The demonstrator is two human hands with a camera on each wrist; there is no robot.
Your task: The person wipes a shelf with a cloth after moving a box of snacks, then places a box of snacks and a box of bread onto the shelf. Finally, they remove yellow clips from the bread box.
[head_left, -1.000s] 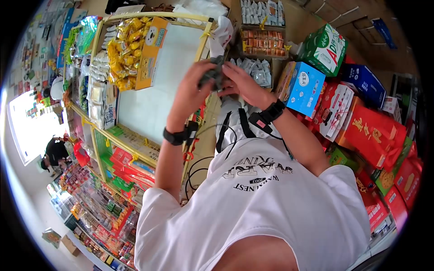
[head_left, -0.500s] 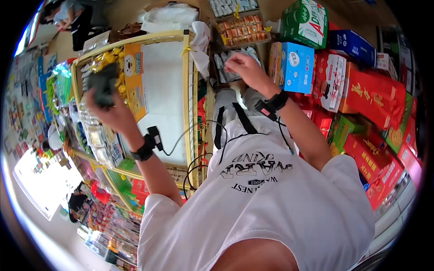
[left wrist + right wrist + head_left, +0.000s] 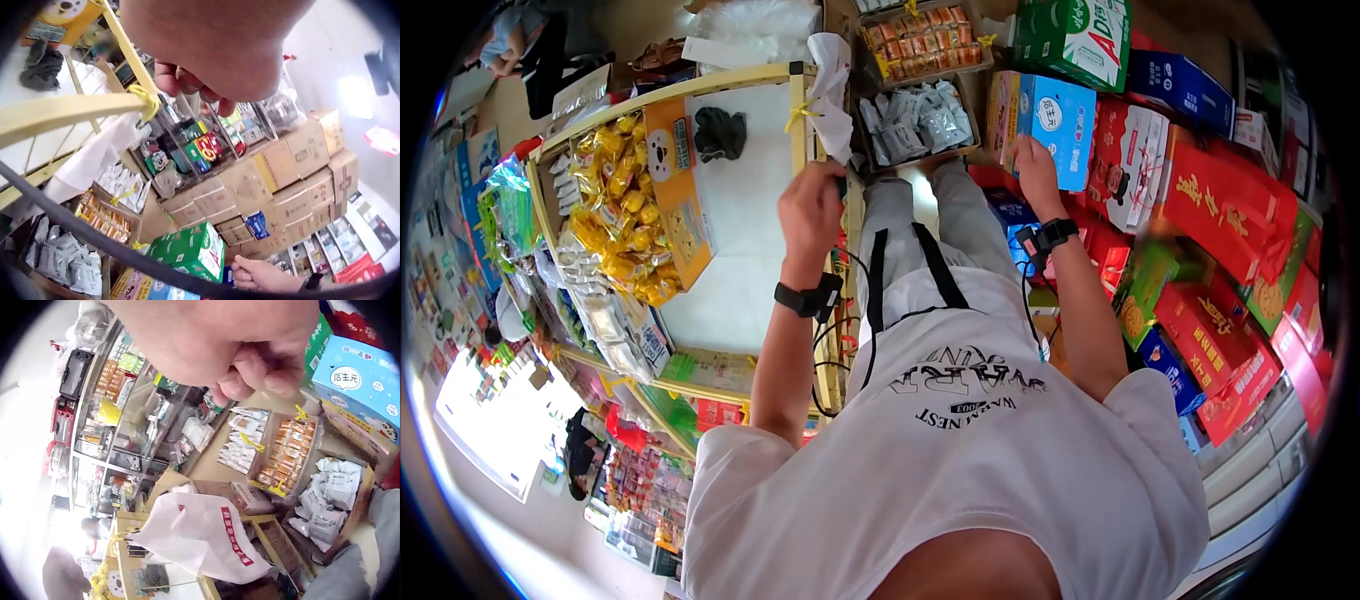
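Dark cloth point(image 3: 720, 133) beside the orange carton point(image 3: 686, 225) could shift if my loosely curled, empty left grip point(image 3: 811, 212) or right grip point(image 3: 1038, 180) brushed it.

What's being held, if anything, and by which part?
Nothing is visibly held. Left hand and right hand look empty; the dark crumpled bundle lies on the white shelf.

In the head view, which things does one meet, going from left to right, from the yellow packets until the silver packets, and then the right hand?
Yellow packets → dark crumpled bundle → left hand → silver packets → right hand.
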